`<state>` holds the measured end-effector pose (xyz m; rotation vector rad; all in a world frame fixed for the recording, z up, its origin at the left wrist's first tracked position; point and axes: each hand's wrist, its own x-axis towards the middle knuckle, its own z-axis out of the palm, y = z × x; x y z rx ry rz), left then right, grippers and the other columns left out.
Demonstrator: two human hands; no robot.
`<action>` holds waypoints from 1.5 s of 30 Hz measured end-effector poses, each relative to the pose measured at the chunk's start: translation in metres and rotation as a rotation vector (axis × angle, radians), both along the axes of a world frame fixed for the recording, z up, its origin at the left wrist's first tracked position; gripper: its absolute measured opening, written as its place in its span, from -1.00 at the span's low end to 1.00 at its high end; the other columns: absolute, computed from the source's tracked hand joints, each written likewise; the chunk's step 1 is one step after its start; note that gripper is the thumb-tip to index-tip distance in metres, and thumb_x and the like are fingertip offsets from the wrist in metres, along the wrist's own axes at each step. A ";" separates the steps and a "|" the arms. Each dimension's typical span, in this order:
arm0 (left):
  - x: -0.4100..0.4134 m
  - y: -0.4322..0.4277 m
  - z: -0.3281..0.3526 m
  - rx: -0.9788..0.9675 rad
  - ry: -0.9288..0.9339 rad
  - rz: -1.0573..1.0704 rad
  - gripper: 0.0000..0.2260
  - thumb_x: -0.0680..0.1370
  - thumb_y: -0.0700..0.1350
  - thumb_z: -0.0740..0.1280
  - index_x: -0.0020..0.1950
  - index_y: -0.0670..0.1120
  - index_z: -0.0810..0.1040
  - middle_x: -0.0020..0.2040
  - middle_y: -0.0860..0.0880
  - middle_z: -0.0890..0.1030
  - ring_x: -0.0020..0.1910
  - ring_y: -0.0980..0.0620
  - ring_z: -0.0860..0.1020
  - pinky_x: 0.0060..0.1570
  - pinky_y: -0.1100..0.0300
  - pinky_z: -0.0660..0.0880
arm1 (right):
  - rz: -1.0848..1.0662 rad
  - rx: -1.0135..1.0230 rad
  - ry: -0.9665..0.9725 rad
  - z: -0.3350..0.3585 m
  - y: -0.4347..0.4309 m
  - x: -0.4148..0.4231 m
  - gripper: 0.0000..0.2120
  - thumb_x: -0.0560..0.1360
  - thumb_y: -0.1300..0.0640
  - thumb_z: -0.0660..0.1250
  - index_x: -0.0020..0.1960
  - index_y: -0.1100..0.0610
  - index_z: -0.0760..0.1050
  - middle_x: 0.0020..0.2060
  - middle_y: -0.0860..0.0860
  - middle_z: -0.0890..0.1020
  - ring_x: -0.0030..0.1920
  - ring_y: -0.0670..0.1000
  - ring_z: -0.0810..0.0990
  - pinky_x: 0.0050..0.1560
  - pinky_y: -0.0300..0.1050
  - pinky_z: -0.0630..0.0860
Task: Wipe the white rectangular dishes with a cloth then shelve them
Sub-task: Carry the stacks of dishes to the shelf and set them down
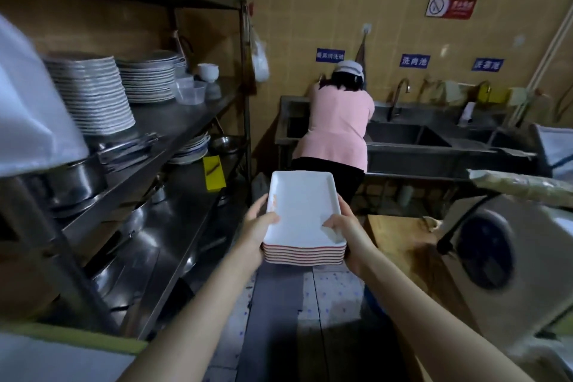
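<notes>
White rectangular dishes (302, 211), red-edged, in one stack: carried in mid-air above the aisle floor. Left hand (259, 228) clasping the stack's left side, thumb over top rim; right hand (345, 228) likewise on the right. Left: stainless-steel shelving rack (186, 121) bearing stacked round white plates (93, 93). Beyond: person in pink top (338, 127) at steel sink (406, 136).

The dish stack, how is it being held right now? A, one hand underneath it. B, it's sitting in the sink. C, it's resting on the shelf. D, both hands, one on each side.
D: the left hand and the right hand grip opposite sides of the dish stack, thumbs on the top dish's rim.
</notes>
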<state>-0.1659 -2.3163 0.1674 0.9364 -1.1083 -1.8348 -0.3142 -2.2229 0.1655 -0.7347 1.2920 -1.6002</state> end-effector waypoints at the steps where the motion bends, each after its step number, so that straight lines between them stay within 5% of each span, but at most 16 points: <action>1: -0.009 -0.016 0.000 -0.007 -0.002 0.002 -0.48 0.48 -0.45 0.19 0.41 -0.11 0.42 0.16 -0.19 0.59 -0.02 -0.16 0.58 -0.06 0.04 0.55 | 0.007 -0.007 0.009 -0.001 -0.016 -0.010 -0.31 0.27 0.34 0.20 0.34 -0.12 0.34 0.14 0.12 0.57 0.05 0.19 0.59 -0.27 -0.11 0.56; 10: -0.101 -0.153 0.006 -0.028 -0.015 0.086 -0.50 0.49 -0.45 0.19 0.40 -0.12 0.41 0.06 -0.14 0.57 -0.16 -0.07 0.58 -0.22 0.12 0.52 | 0.097 -0.099 0.004 -0.009 -0.171 -0.109 -0.26 0.18 0.29 0.25 0.35 -0.05 0.35 0.15 0.13 0.59 0.09 0.21 0.59 -0.16 -0.03 0.56; 15: -0.124 -0.222 0.008 -0.023 -0.079 0.171 -0.49 0.49 -0.40 0.23 0.37 -0.01 0.44 0.07 -0.11 0.59 -0.09 -0.11 0.60 -0.13 0.09 0.54 | 0.196 -0.112 -0.036 -0.008 -0.254 -0.139 -0.32 0.18 0.28 0.25 0.31 0.01 0.40 0.13 0.15 0.60 0.06 0.22 0.59 -0.16 -0.03 0.58; 23: -0.121 -0.354 0.014 -0.122 -0.133 0.311 -0.48 0.47 -0.38 0.23 0.40 -0.04 0.44 0.23 -0.13 0.57 0.13 -0.19 0.56 0.06 -0.01 0.53 | 0.385 -0.166 -0.053 0.000 -0.404 -0.145 -0.27 0.21 0.27 0.32 0.37 0.00 0.33 0.23 0.14 0.53 0.17 0.23 0.55 0.04 0.16 0.55; 33: -0.098 -0.493 0.060 -0.210 -0.091 0.431 -0.48 0.46 -0.42 0.19 0.38 -0.10 0.45 0.17 -0.19 0.60 0.01 -0.17 0.60 -0.17 0.12 0.54 | 0.495 -0.199 -0.021 0.040 -0.579 -0.128 -0.30 0.26 0.32 0.23 0.36 -0.08 0.35 0.15 0.10 0.59 0.10 0.21 0.59 0.02 0.17 0.56; 38: -0.068 -0.519 0.057 -0.191 -0.117 0.554 -0.52 0.46 -0.43 0.18 0.34 -0.14 0.48 0.10 -0.19 0.63 0.02 -0.20 0.60 -0.02 0.03 0.54 | 0.611 -0.186 -0.026 0.038 -0.634 -0.097 -0.33 0.29 0.33 0.23 0.36 -0.05 0.36 0.14 0.11 0.60 0.09 0.22 0.60 0.05 0.21 0.55; 45: -0.030 -0.551 0.056 -0.209 -0.133 0.773 -0.56 0.49 -0.45 0.16 0.24 -0.05 0.48 -0.06 -0.02 0.63 -0.19 0.07 0.61 -0.38 0.32 0.53 | 0.859 -0.145 -0.056 0.041 -0.706 -0.047 -0.41 0.32 0.33 0.24 0.34 0.05 0.39 0.13 0.19 0.59 0.08 0.25 0.59 -0.12 0.02 0.59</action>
